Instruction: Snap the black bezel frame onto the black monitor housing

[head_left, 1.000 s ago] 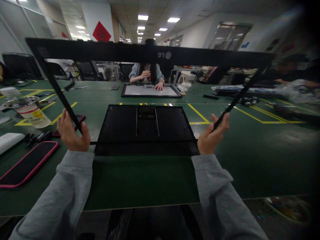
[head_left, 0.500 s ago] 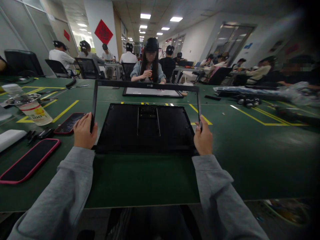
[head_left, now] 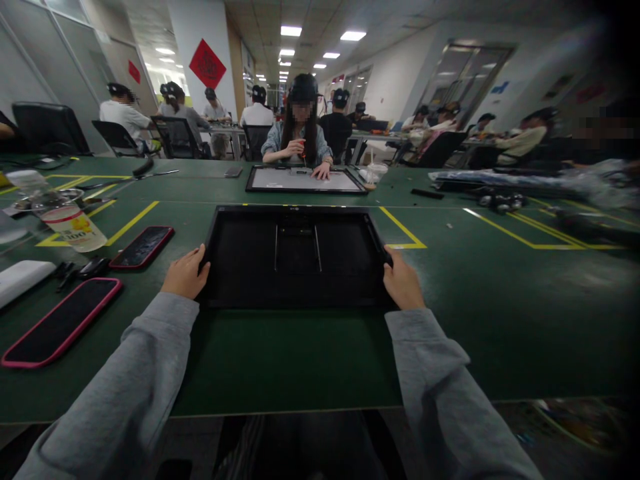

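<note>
A black monitor bezel (head_left: 255, 211) with a small logo on its top bar lies over a black monitor back cover (head_left: 243, 257), their outlines nearly matching. Inside the cover are a central bracket and two thin metal rails. My left hand (head_left: 185, 275) grips the left side of the bezel, thumb on top. On the opposite side, my right hand (head_left: 404, 280) holds the right edge, its fingers partly hidden behind the frame. Whether the bezel sits fully against the cover all round cannot be seen.
Two pink-cased phones (head_left: 63, 323) (head_left: 143, 247), a bottle (head_left: 75, 223) and a white box (head_left: 23, 280) lie at the left. Across the green table (head_left: 300, 360), a person (head_left: 295, 137) works on a panel (head_left: 270, 180) with an orange-handled tool. Plastic wrap (head_left: 500, 179) lies at far right.
Both hands have lowered the bezel from its raised, tilted position down onto the back cover. The person opposite now has one hand flat on the panel.
</note>
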{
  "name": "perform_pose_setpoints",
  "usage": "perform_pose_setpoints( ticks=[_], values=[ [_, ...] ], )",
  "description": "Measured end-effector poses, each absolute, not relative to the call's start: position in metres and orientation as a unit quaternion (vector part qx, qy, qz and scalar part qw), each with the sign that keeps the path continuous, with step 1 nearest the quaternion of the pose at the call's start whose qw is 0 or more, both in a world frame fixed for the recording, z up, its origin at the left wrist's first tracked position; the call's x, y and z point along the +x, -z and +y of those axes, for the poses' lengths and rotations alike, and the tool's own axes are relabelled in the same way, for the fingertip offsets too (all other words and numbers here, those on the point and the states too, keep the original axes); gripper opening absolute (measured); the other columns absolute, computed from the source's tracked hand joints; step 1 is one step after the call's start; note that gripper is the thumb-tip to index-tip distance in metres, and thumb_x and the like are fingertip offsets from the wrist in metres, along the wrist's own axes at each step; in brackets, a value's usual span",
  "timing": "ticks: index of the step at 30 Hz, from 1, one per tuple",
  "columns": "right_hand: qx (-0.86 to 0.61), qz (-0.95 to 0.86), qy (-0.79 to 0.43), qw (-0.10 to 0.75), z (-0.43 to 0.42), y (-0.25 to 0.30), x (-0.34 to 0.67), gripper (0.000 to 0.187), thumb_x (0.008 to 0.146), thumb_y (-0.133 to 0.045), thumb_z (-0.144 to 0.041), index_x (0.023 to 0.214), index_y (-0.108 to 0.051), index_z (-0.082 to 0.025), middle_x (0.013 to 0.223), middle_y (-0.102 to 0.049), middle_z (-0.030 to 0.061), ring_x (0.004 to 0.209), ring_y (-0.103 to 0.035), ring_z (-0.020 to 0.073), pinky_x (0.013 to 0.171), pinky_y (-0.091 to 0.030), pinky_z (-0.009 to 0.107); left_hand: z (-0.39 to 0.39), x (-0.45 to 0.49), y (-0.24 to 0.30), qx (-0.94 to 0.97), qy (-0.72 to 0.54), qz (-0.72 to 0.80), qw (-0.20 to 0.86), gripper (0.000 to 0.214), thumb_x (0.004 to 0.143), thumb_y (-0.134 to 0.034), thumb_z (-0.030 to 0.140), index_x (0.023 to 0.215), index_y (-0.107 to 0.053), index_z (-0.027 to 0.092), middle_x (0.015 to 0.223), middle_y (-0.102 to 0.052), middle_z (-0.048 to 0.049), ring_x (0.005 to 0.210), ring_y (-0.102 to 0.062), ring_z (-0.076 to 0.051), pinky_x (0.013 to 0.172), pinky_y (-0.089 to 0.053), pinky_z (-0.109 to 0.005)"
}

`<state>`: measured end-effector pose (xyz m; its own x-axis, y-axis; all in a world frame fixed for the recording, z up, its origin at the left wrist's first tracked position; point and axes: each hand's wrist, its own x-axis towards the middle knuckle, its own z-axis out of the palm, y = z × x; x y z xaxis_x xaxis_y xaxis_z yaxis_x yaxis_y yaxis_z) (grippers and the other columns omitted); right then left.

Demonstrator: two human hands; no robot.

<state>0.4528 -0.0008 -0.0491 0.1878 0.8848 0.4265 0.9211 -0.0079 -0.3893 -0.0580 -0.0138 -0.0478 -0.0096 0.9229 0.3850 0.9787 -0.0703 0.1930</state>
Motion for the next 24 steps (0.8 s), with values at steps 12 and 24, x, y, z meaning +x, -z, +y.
perform_pose_setpoints(
  ticks=[12,24],
  values=[
    [-0.696,-0.645,0.018,0.315,-0.0002,0.0507,0.454,0.053,0.09,-0.04,-0.02,0.142,-0.044,-0.01,0.131,-0.059,0.0196,0.115,-0.06,0.0309,0.096,-0.048,0.047,-0.0181,-0.0566,0.0401,-0.672,0.184,-0.715,0.049,0.06,0.091,-0.038,0.045,0.143,-0.045,0.016,0.121,-0.066,-0.0151,0.107,-0.065,-0.029,0.093,-0.048,-0.042],
    [-0.69,-0.651,-0.006,0.317,-0.0016,0.0495,0.4529,0.054,0.091,-0.039,-0.022,0.143,-0.041,-0.007,0.138,-0.053,0.0229,0.127,-0.052,0.0342,0.101,-0.046,0.051,-0.0175,-0.0569,0.0391,-0.669,0.161,-0.725,0.037,0.06,0.093,-0.038,0.044,0.146,-0.04,0.018,0.131,-0.062,-0.0117,0.111,-0.063,-0.024,0.096,-0.047,-0.036]
  ],
)
